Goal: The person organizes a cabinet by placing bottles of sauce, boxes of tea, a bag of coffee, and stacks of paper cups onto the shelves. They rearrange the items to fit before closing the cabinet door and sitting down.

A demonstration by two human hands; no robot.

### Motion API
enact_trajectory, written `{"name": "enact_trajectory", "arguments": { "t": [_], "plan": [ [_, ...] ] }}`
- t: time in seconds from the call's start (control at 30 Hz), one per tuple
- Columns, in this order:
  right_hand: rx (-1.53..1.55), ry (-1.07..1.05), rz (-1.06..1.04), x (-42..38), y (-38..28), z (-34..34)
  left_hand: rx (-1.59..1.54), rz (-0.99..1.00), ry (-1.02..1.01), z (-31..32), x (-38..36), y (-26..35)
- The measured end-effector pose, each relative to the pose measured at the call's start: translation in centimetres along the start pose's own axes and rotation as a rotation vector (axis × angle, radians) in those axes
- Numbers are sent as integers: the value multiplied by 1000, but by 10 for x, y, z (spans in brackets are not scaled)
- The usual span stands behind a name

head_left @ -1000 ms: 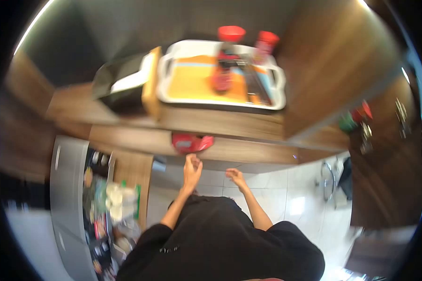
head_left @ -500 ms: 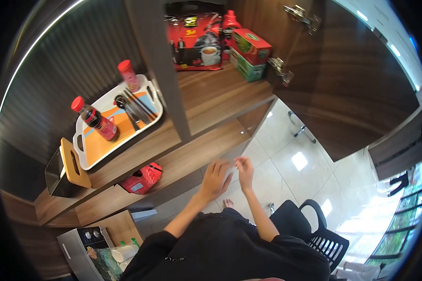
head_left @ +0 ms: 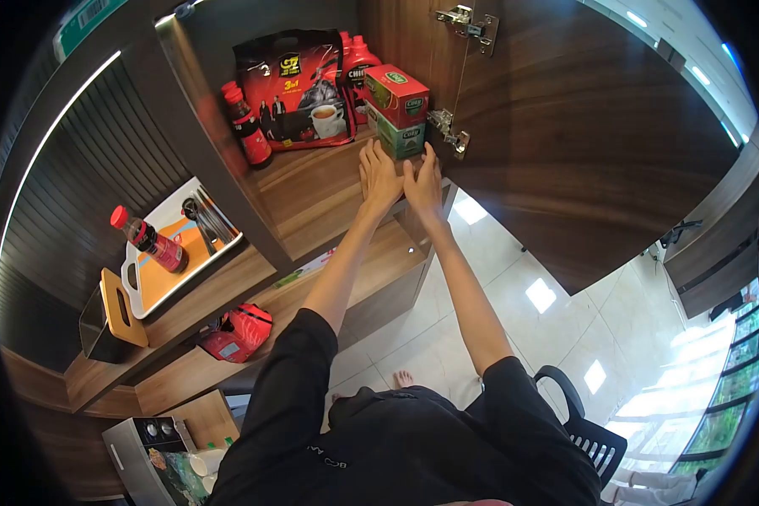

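Note:
Both arms reach forward into the cabinet. My left hand is open, its outstretched fingertips close to the lower left edge of a green tea box. Beside it, my right hand is open too, fingers extended toward that box's lower right side. A red tea box rests on top of the green one. Left of the stack stands a red and black bag of 3in1 coffee, with red bottles behind the boxes. Another red-labelled bottle leans near the cabinet's left wall.
An open cabinet door with metal hinges borders the right. On the left shelf, a white-rimmed tray carries a dark sauce bottle and utensils. A red package lies lower down. Behind me is a black chair.
Both hands have moved forward and up from in front of my body to the tea boxes. The camera view has shifted; a red-capped bottle formerly on the tray's far end no longer shows there.

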State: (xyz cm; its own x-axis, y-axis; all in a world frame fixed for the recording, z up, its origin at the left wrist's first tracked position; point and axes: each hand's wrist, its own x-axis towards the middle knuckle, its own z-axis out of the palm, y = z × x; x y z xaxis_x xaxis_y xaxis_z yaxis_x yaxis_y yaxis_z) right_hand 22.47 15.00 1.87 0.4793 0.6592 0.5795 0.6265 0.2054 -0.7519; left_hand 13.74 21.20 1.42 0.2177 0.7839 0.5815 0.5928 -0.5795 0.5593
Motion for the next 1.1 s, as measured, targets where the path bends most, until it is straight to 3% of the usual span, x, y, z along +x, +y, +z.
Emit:
{"name": "enact_trajectory", "arguments": {
  "t": [0.1, 0.2, 0.33, 0.43, 0.57, 0.6, 0.7, 0.8, 0.9, 1.0, 1.03, 1.1],
  "plan": [
    [-147, -3, 89, 15, 9, 16, 28, 11, 24, 6, 14, -9],
    [-369, 105, -38, 9, 6, 24, 10, 16, 7, 12, 26, -20],
    [-209, 128, -62, 7, 9, 22, -29, 26, 10, 9, 25, -21],
    [-307, 20, -64, 8, 9, 17, -132, -11, 75, 1, 22, -14],
    [-168, -157, -128, 4, 6, 1, -293, -147, 174, -7, 24, -16],
    [-154, -132, -224, 0, 7, -3, -285, -151, 202, -8, 23, -19],
    [357, -164, -75, -21, -32, -35, -271, -170, 254, -20, 15, -12],
    [370, -55, -202, -44, -81, -88, -284, -215, 271, -21, 16, -11],
    [695, 85, -259, -79, -140, -155, -275, -214, 265, -17, 17, -17],
    [827, 333, -691, -124, -120, -244, -339, -281, 197, -35, 13, -6],
    [990, 181, -864, -117, -152, -289, -339, -277, 191, -37, 9, -7],
    [496, 282, -1256, -89, -218, -320, -329, -251, 180, -44, 3, -14]
  ]
}}
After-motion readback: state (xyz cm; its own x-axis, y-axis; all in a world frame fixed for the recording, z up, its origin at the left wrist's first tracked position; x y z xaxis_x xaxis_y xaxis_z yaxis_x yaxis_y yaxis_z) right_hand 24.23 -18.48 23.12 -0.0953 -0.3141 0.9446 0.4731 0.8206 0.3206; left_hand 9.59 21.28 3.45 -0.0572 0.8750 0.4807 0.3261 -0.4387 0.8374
